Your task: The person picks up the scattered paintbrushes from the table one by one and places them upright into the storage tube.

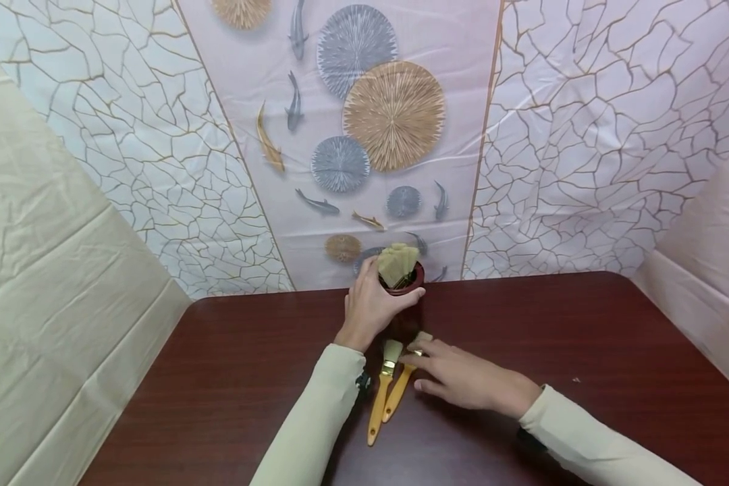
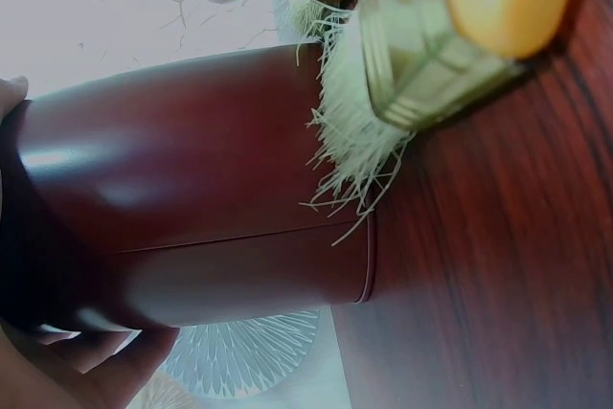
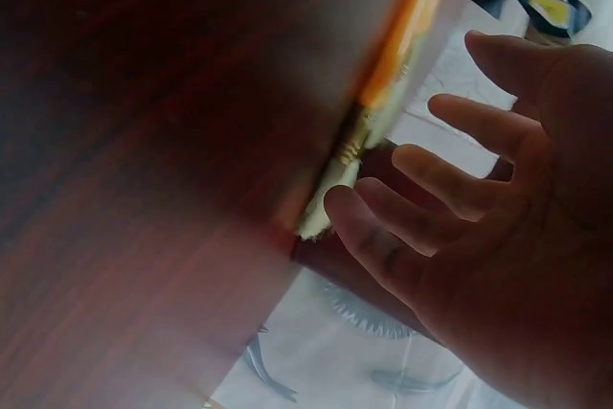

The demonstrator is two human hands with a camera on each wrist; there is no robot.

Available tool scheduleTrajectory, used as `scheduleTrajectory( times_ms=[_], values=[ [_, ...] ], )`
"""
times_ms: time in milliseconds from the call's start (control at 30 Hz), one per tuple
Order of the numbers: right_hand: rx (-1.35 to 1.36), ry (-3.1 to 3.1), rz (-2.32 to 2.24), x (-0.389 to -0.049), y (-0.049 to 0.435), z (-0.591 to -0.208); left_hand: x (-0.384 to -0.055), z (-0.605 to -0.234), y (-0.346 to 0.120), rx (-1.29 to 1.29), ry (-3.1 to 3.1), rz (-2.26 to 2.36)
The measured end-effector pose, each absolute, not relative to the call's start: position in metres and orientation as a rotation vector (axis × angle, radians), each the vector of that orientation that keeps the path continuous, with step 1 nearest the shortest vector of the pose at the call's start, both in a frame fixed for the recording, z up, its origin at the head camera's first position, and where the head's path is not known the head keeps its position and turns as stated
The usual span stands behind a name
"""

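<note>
A dark red cylindrical cup (image 1: pixel 421 275) stands near the table's back edge, with several pale-bristled brushes (image 1: pixel 399 262) in it, bristles up. My left hand (image 1: pixel 367 302) grips the cup near its rim, thumb at the front and fingers round the far side. In front of the cup lie two paintbrushes with yellow handles: the left paintbrush (image 1: pixel 379 405) shows whole, while the bristle end of the right paintbrush (image 1: pixel 399 393) is partly covered by my right hand (image 1: pixel 470 378). That hand hovers palm down, its fingers spread and loosely extended, fingertips right at the brush's metal band.
The dark red wood-grain table (image 1: pixel 583 337) runs back to a patterned cloth backdrop (image 1: pixel 395 115). Plain pale cloth (image 1: pixel 55 283) hangs along the left side. A tiny light speck (image 1: pixel 576 380) lies on the table at right.
</note>
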State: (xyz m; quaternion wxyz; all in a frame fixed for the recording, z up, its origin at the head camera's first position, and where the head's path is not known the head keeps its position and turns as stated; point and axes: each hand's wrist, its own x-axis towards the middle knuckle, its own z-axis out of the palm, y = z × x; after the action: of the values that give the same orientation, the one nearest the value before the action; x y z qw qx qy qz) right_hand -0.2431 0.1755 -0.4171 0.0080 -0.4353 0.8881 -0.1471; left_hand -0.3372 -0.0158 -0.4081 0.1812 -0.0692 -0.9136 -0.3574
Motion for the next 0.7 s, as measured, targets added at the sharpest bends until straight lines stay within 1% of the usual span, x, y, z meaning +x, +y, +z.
scheduleTrajectory(
  times_ms=[67, 267, 700],
  values=[
    [-1.377, 2.78, -0.389, -0.242, 0.176, -0.42, -0.337, -0.408, -0.015, -0.201, -2.577, -1.017],
    [-1.312, 2.77, -0.294, -0.239, 0.178, -0.426, -0.337, -0.408, -0.016, -0.189, -2.586, -1.02],
    [-1.122, 2.693, -0.509, -0.241, 0.204, -0.427, -0.337, -0.407, -0.015, -0.201, -2.602, -1.005]
  ],
)
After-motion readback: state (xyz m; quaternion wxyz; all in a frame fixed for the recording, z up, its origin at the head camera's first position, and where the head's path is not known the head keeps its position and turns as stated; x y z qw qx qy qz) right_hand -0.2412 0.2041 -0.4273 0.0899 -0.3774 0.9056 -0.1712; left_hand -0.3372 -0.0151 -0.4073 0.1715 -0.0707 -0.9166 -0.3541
